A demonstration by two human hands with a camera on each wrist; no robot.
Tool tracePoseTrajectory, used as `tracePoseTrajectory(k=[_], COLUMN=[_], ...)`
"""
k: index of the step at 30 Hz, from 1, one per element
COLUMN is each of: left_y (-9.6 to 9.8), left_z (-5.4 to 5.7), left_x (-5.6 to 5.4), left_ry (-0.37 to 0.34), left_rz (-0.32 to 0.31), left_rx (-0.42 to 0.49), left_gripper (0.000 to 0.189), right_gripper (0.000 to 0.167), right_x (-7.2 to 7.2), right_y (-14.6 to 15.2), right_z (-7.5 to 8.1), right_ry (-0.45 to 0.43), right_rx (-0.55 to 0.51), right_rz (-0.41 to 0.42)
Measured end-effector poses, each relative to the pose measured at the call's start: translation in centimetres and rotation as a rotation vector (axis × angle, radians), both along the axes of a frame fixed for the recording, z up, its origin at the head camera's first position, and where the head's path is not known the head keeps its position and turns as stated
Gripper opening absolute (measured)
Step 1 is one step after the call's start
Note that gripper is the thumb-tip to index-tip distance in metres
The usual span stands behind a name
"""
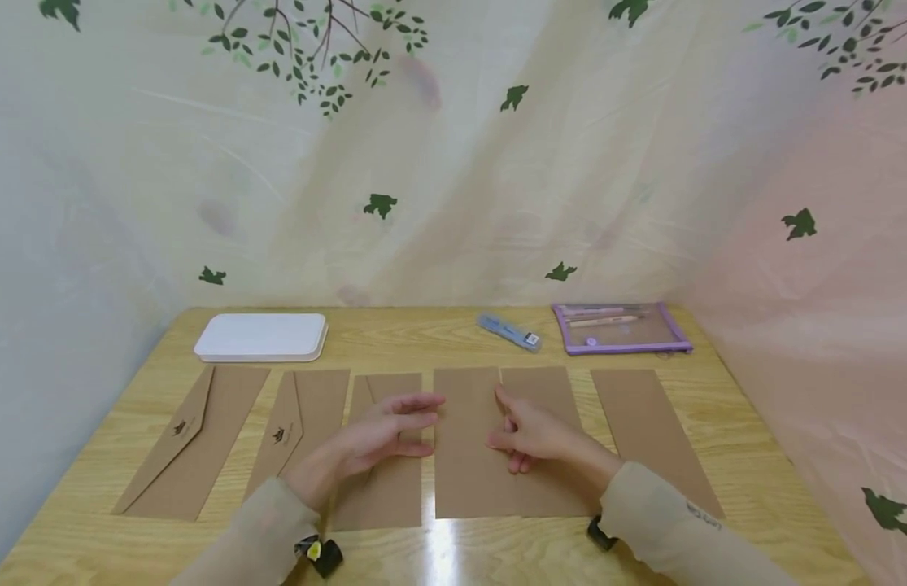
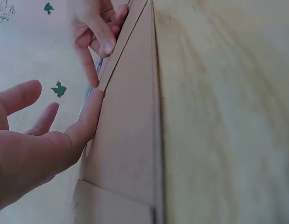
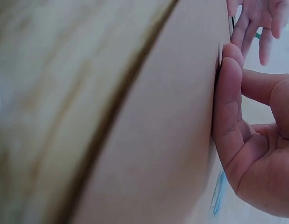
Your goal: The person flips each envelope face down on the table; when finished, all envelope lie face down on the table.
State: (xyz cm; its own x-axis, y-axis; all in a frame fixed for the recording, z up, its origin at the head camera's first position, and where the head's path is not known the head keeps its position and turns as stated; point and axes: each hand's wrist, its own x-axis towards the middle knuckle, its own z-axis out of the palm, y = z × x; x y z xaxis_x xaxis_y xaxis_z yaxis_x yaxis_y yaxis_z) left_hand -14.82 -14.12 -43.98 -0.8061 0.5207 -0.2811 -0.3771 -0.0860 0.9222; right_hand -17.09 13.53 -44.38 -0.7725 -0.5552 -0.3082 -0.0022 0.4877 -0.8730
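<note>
Several brown kraft envelopes lie in a row on the table. My left hand (image 1: pixel 390 429) is over the third envelope from the left (image 1: pixel 394 500), its fingers loosely spread and reaching to the left edge of the fourth envelope (image 1: pixel 464 476). My right hand (image 1: pixel 544 439) rests at the seam where the fourth envelope meets the fifth envelope (image 1: pixel 544 387); its index finger is extended and the others bend under the palm. Neither hand visibly grips anything. In the right wrist view, the right fingers (image 3: pixel 228 88) touch brown paper. Two flapped envelopes (image 1: pixel 222 448) (image 1: pixel 323 399) lie at left.
Farther right lies another envelope (image 1: pixel 654 435). Along the back stand a white case (image 1: pixel 261 337), a blue lead or blade case (image 1: pixel 508 332) and a clear pouch with purple trim (image 1: pixel 621 348) holding pens. Pale leaf-printed fabric (image 1: pixel 453 163) hangs behind the table (image 1: pixel 394 334).
</note>
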Motion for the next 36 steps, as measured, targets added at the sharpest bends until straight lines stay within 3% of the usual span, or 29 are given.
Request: tracePoseTrajectory(k=[6,8,14,20,24,30,36], left_y=[-0.4,-0.4,-3.0,-6.7,-8.3,-9.8,-10.9], left_z=[0.2,0.6,2.8,4.6,4.6,3.6,2.6], left_x=[-0.2,-0.2,-1.1,-2.0,-1.9,-0.9,-0.1], left_ry=[-0.004,0.012,0.166,0.282,0.295,0.285,0.273], left_rz=[0.0,0.012,0.022,0.089,0.105,0.124,0.129], left_rx=[0.01,-0.001,-0.09,-0.24,-0.313,-0.373,-0.377], left_gripper=[0.058,0.058,0.06,0.061,0.059,0.062,0.064], right_gripper=[0.098,0.099,0.086,0.08,0.081,0.081,0.077], right_x=[-0.1,-0.1,-0.1,0.5,0.7,0.6,0.8], right_y=[0.3,0.4,-0.7,-3.9,-6.3,-9.1,-10.5], right_z=[-0.2,0.0,1.4,3.3,3.1,1.7,0.9], right_ry=[-0.019,0.018,0.115,0.047,-0.048,-0.143,-0.134], right_rx=[-0.001,-0.004,-0.147,-0.302,-0.38,-0.448,-0.418], right_rz=[-0.028,-0.022,0.0,0.015,-0.01,-0.094,-0.143])
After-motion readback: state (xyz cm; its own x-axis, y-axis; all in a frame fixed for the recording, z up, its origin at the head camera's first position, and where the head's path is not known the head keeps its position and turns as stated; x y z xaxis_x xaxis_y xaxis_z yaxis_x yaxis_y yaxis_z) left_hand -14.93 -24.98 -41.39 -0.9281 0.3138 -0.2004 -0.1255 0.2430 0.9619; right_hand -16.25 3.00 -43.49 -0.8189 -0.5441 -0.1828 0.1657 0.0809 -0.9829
